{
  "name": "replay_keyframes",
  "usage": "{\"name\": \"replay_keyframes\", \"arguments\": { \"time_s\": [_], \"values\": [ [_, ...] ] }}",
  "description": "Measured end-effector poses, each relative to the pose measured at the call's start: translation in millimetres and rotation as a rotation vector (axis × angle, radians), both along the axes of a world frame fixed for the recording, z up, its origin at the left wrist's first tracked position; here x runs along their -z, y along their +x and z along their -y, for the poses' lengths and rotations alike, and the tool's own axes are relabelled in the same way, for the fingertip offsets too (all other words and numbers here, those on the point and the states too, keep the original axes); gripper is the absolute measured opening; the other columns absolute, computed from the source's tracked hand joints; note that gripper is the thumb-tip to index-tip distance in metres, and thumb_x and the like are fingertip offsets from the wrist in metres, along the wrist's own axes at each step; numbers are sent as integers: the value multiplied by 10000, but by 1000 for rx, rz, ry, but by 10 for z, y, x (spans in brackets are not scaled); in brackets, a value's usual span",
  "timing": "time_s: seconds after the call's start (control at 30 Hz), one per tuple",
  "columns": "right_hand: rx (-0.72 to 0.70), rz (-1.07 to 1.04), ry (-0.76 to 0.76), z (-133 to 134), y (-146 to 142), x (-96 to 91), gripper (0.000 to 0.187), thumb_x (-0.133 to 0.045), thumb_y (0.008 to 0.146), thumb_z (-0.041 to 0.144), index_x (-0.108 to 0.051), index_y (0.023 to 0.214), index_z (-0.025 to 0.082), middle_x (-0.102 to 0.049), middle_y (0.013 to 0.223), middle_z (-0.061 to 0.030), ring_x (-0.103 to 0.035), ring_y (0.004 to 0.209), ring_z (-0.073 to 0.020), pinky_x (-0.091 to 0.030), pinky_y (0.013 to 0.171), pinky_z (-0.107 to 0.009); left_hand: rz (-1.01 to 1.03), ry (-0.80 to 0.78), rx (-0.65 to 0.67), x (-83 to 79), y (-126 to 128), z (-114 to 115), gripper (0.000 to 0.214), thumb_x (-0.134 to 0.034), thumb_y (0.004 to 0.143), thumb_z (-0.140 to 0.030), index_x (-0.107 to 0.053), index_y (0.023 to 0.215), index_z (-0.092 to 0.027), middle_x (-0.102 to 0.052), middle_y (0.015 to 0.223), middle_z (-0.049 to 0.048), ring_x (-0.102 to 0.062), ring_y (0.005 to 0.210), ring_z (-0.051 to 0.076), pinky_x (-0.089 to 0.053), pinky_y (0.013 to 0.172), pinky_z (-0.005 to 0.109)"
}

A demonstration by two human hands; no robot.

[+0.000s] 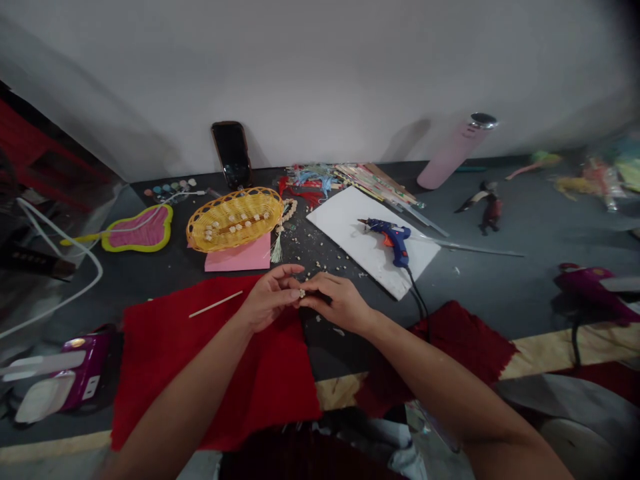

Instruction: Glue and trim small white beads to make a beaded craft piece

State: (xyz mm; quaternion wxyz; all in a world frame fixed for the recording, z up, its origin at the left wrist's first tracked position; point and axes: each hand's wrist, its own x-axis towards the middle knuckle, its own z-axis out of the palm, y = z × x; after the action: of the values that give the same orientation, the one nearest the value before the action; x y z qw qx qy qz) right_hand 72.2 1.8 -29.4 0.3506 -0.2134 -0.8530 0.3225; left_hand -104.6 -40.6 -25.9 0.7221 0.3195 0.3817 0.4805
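Between the fingertips of both hands sits a small cream flower-shaped bead piece (302, 293). My left hand (267, 300) pinches it from the left, over the edge of a red cloth (200, 360). From the right, the thumb and fingers of my right hand (340, 303) close on the same piece. A thin pale stick (215, 304) lies on the cloth beside my left hand. Just beyond the hands, small loose beads (320, 263) are scattered on the dark table. A yellow woven basket (235, 240) holds several similar cream pieces and rests partly on a pink pad (240, 257).
A blue glue gun (393, 237) lies on a white board (345, 213), its cord running toward me. A pink bottle (455, 153) and a phone (233, 153) stand near the wall. Pliers (490, 207) lie right; purple devices (87, 367) sit at both sides.
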Motion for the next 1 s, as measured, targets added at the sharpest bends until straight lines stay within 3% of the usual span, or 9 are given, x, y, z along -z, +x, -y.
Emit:
{"name": "replay_keyframes", "arguments": {
  "time_s": [0.37,0.63,1.0],
  "values": [
    [33,18,30,14,-10,-29,97,-527,861,211,-591,928,181,-631,804,-44,-581,749,-135,-481,683,-255,-1,-8,-14,-21,12,-10,456,-703,675,-126,-533,1097,-161,-613,720,-8,-564,562,59,-448,565,171],
    [22,18,18,16,4,-55,313,-510,854,187,-527,1165,213,-612,886,-51,-581,800,-138,-502,729,-271,54,-36,-21,-12,-7,-7,455,-700,689,-137,-528,1108,-172,-668,826,38,-588,593,65,-469,589,177],
    [71,-30,55,18,16,-20,166,-557,847,230,-605,1002,195,-626,840,-56,-587,778,-142,-505,697,-268,43,-25,-13,-11,5,-13,451,-707,675,-126,-540,1092,-171,-636,782,7,-589,615,73,-489,603,191]
  ]
}}
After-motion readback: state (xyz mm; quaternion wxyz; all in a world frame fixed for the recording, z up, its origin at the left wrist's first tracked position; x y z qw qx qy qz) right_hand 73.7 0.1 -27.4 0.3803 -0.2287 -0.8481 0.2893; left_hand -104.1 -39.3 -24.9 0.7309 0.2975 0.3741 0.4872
